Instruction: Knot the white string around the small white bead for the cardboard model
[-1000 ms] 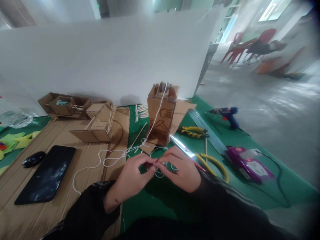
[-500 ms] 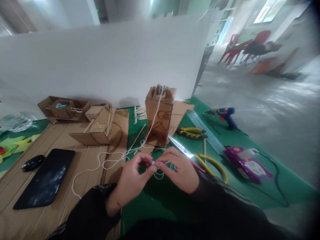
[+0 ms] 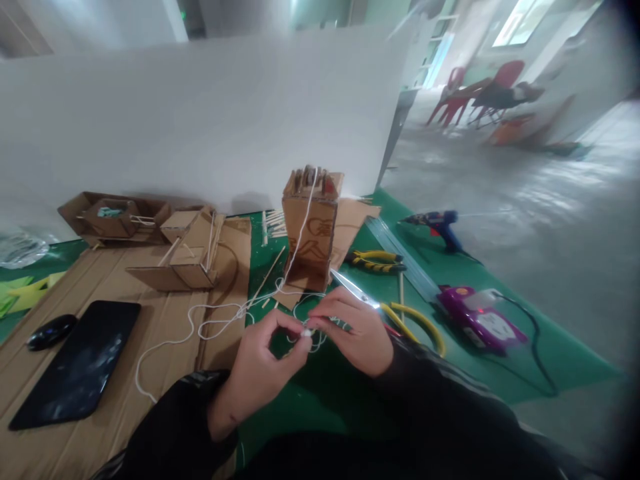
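My left hand (image 3: 265, 353) pinches a small white bit (image 3: 305, 333) that looks like bunched string between thumb and forefinger. Just right of it, my right hand (image 3: 359, 333) has its fingers closed together, and what lies between their tips is hidden. White string (image 3: 303, 235) runs from the wheels on top of an upright cardboard tower (image 3: 309, 220) down its front. It lies in loose loops on the table behind and under both hands. Scissors (image 3: 357, 288) with yellow and red handles lie partly behind my right hand.
Yellow-black pliers (image 3: 376, 261), clear glue sticks (image 3: 403, 257), a blue glue gun (image 3: 440, 227) and a purple power strip (image 3: 480, 320) lie to the right. Leftward are cardboard models (image 3: 187, 260), a black tablet (image 3: 77, 363) and a mouse (image 3: 51, 332). A white panel (image 3: 200, 127) stands behind.
My fingertips have parted slightly; the white bit stays in my left hand while the right fingers have drawn a little away. The whole view has shifted slightly, so things appear farther left.
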Action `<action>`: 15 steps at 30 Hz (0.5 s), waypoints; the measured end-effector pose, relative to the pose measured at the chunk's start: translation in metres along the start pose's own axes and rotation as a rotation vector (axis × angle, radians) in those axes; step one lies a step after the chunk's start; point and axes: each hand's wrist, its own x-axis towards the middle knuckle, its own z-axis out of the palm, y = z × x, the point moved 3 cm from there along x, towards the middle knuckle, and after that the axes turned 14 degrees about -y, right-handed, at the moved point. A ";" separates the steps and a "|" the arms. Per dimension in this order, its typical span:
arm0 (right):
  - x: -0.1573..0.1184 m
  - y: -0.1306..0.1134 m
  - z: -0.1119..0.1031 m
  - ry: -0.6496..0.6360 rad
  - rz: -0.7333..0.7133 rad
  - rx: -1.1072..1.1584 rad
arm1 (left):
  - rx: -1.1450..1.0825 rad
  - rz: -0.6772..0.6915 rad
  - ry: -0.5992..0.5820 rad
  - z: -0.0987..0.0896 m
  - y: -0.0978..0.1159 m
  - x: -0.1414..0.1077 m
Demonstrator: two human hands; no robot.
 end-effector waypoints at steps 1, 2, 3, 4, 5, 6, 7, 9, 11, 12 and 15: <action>0.000 0.000 0.001 -0.003 0.005 0.011 | -0.004 0.005 0.012 0.000 0.000 -0.001; 0.000 0.000 0.001 -0.006 0.011 0.024 | -0.012 0.009 0.020 0.000 0.000 -0.001; 0.001 0.000 0.002 -0.010 0.020 0.038 | -0.017 0.016 0.023 0.000 0.000 -0.001; 0.001 0.000 0.003 -0.013 0.033 0.050 | -0.014 0.024 0.018 0.000 0.001 -0.001; 0.001 0.001 0.003 -0.017 0.049 0.061 | 0.000 0.033 0.004 0.000 0.002 -0.001; 0.001 0.001 0.004 -0.020 0.065 0.069 | 0.028 0.044 -0.018 0.000 0.003 0.000; 0.001 0.002 0.004 -0.024 0.079 0.074 | 0.064 0.056 -0.040 -0.001 0.005 0.000; 0.000 0.003 0.004 -0.036 0.103 0.075 | 0.134 0.087 -0.074 -0.004 0.010 0.002; 0.000 0.003 0.004 -0.049 0.111 0.077 | 0.177 0.130 -0.073 -0.007 0.015 0.002; 0.000 0.002 0.005 -0.055 0.109 0.079 | 0.191 0.146 -0.063 -0.008 0.017 0.002; 0.000 0.000 0.007 -0.071 0.106 0.078 | 0.228 0.153 -0.031 -0.010 0.017 0.002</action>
